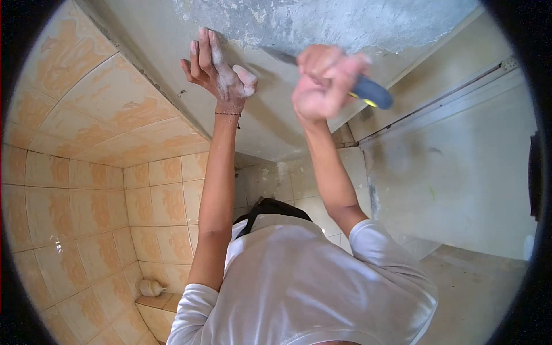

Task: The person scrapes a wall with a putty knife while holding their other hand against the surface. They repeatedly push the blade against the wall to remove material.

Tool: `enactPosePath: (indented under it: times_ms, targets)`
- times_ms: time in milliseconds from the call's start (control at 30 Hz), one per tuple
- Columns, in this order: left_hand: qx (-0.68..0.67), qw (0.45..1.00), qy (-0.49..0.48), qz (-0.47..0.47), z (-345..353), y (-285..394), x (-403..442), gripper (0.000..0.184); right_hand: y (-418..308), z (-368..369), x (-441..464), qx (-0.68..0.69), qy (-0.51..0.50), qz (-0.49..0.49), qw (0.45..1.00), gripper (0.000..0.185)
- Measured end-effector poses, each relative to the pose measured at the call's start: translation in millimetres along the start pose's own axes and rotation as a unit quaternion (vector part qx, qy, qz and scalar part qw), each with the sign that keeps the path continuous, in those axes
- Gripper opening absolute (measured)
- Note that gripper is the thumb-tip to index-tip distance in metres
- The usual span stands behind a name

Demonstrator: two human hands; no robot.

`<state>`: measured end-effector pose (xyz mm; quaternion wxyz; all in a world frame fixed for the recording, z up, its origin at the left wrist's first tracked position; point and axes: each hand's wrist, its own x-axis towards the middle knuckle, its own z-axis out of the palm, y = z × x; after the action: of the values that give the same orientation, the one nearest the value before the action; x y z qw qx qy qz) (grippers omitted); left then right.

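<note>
My right hand (pixel 328 83) is closed around the dark blue and yellow handle of a putty knife (pixel 371 93), slightly blurred. Its grey blade points left, with the tip close to the lower edge of a rough blue-grey patch (pixel 322 23) on the wall (pixel 270 109). To the left, my left hand (pixel 215 72) rests against the wall, fingers spread and nothing in it. White dust coats its thumb and index finger, and a thin dark bracelet circles the wrist.
Orange-and-white tiles (pixel 57 201) cover the walls on the left. A rounded pale object (pixel 150 287) stands on a tiled ledge (pixel 155 300) at lower left. On the right is a pale door-like panel (pixel 454 167). Light floor tiles (pixel 313 207) show below the wall.
</note>
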<state>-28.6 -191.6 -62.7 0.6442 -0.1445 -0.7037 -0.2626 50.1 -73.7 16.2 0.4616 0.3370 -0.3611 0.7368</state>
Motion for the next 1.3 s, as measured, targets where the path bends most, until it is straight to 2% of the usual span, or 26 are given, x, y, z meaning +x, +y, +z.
enactPosePath:
  times_ms: [67,100,133,200,233,267,333,367,433,467,533,567,600,667,700,733,800,867,933,1000,1067,1100,1200,1267,1300]
  targets:
    - [0.008,1.0,0.001,0.003,0.2,-0.9,-0.5,0.07,-6.5,1.4,5.7,0.055,0.027,-0.091,0.994,0.026]
    - [0.011,1.0,0.001,0.006,-0.3,-0.5,-1.3,0.07,-14.4,-9.7,9.5,-0.012,-0.011,-0.066,0.998,0.03]
    - [0.011,1.0,0.001,0.006,-0.5,-0.3,-1.4,0.07,-12.2,-12.5,8.9,-0.012,-0.011,-0.066,0.998,0.03]
    - [0.003,1.0,0.007,-0.003,0.2,1.0,0.0,0.073,-7.0,-16.0,12.7,-0.077,0.045,-0.113,0.99,0.035]
    - [0.004,1.0,0.009,-0.003,0.8,0.6,0.3,0.073,-4.6,-31.0,8.2,-0.14,0.015,-0.128,0.982,0.041]
    - [0.005,1.0,0.013,0.002,1.2,0.3,0.5,0.076,-6.3,-47.5,0.4,-0.136,0.013,-0.129,0.982,0.041]
    - [0.01,1.0,0.021,0.007,1.0,-0.2,0.1,0.08,-15.1,-79.7,-18.2,-0.239,-0.071,-0.031,0.968,0.035]
    - [0.012,1.0,0.015,-0.001,0.9,0.3,-0.8,0.081,-24.1,-92.8,-26.5,-0.235,-0.074,-0.032,0.969,0.035]
    - [0.015,1.0,0.013,-0.009,1.5,-0.2,0.6,0.082,-44.1,-110.6,-39.6,-0.35,-0.069,0.088,0.93,0.031]
    - [0.014,1.0,0.015,-0.013,1.8,-0.2,0.9,0.082,-47.5,-114.3,-41.4,-0.348,-0.072,0.087,0.931,0.031]
    - [0.011,1.0,0.011,-0.019,1.7,1.8,-1.3,0.081,-55.3,-119.9,-46.5,-0.462,-0.107,0.054,0.879,0.035]
    - [0.005,1.0,0.021,-0.013,2.7,0.9,-0.9,0.079,-53.8,-118.9,-50.8,-0.459,-0.094,0.097,0.878,0.032]
    - [-0.002,1.0,0.03,-0.008,2.7,0.5,-0.8,0.077,-56.5,-115.6,-52.6,-0.461,-0.094,0.1,0.877,0.032]
    - [-0.001,1.0,0.027,-0.013,1.4,1.6,-1.2,0.076,-66.3,-105.1,-51.4,-0.543,-0.171,0.261,0.78,0.029]
    - [0.0,0.999,0.029,-0.015,1.3,2.5,0.2,0.074,-72.3,-95.0,-45.6,-0.535,-0.225,0.332,0.743,0.03]
    - [0.0,0.999,0.029,-0.017,2.8,1.0,0.6,0.074,-69.1,-94.1,-47.4,-0.536,-0.227,0.332,0.742,0.03]
    - [-0.004,0.999,0.036,-0.022,4.2,-0.2,-1.6,0.074,-61.6,-98.6,-54.9,-0.531,-0.352,0.369,0.677,0.036]
    - [-0.004,0.999,0.032,-0.018,3.3,0.4,-2.2,0.074,-58.6,-104.5,-59.7,-0.499,-0.379,0.362,0.69,0.039]
    - [0.003,0.999,0.037,-0.011,3.1,3.1,-0.9,0.075,-60.3,-97.7,-58.0,-0.314,-0.299,0.498,0.751,0.037]
    - [0.012,0.998,0.05,-0.043,1.6,15.2,-6.6,0.073,-70.4,-85.4,-48.8,-0.313,-0.295,0.517,0.74,0.033]
    - [-0.005,0.997,0.05,-0.051,5.9,22.0,-20.7,0.073,-78.4,-71.3,-35.7,-0.338,-0.235,0.542,0.733,0.03]
    - [-0.025,0.997,0.045,-0.059,7.1,25.3,-25.0,0.072,-74.9,-72.8,-38.2,-0.387,-0.23,0.463,0.763,0.032]
    - [-0.034,0.995,0.056,-0.076,15.2,25.5,-33.0,0.071,-65.8,-76.2,-23.5,-0.432,-0.218,0.428,0.764,0.035]
    - [-0.021,0.994,0.058,-0.085,17.7,27.7,-32.6,0.072,-66.1,-66.8,-14.3,-0.4,-0.204,0.467,0.762,0.042]
    - [-0.008,0.994,0.061,-0.092,18.7,27.6,-31.4,0.072,-59.2,-69.4,-15.7,-0.451,-0.216,0.394,0.771,0.045]
